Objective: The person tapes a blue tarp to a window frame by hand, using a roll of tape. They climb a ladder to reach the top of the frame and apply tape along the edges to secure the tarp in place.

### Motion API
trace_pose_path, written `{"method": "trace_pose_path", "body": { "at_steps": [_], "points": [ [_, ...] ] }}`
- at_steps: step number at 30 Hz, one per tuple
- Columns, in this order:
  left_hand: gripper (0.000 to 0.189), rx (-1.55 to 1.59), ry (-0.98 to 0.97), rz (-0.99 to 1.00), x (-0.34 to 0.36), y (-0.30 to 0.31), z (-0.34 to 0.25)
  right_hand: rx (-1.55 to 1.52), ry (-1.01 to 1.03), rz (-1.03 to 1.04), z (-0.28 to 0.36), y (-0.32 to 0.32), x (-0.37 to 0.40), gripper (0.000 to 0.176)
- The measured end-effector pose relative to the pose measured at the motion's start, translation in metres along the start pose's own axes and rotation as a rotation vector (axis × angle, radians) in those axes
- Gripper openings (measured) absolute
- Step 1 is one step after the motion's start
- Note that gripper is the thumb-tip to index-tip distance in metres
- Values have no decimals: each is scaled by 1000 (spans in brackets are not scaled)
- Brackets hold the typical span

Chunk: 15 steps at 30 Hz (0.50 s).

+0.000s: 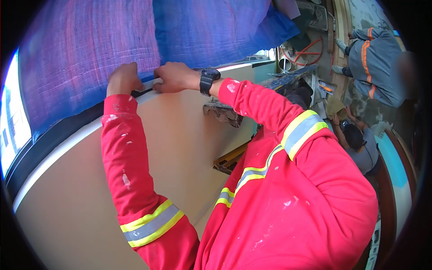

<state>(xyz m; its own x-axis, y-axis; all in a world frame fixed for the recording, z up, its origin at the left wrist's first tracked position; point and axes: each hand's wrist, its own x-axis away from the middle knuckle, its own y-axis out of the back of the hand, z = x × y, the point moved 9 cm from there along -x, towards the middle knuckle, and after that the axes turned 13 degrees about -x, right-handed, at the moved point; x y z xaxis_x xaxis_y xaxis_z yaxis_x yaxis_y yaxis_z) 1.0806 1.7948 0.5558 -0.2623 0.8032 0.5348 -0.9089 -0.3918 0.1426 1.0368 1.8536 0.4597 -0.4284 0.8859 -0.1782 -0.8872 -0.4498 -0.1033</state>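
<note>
The sheet point(207, 31) is hanging before the window point(13, 121), probably as a screen, its lower edge lying along the dark frame point(58, 136) atop the wall point(157, 148). The left hand point(123, 78) and right hand point(177, 77) are resting just beside each other at that edge, seemingly for control over one short stretch. Their fingers are curling inward, but whether they are clamping the sheet or the pale strip point(150, 84) between them, I cannot tell.

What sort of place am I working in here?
Likely a building or renovation site: a red work top with reflective bands and pale splatters, another person in grey clothing with orange stripes, and a blue woven sheet along the ledge.
</note>
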Motion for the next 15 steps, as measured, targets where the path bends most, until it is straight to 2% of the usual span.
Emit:
{"method": "trace_pose_path", "body": {
  "at_steps": [8, 11, 15],
  "points": [
    [24, -142, 181, -72, -17, -6, -17, 18, -50, -2, 7, -3, -4, 41],
    [30, -137, 183, -129, -17, -4, -19, 48, -31, -20, 7, -3, -3, 40],
    [37, -112, 161, -77, -9, 1, -19, 100, 4, -33, 0, -2, -1, 39]
  ]
}}
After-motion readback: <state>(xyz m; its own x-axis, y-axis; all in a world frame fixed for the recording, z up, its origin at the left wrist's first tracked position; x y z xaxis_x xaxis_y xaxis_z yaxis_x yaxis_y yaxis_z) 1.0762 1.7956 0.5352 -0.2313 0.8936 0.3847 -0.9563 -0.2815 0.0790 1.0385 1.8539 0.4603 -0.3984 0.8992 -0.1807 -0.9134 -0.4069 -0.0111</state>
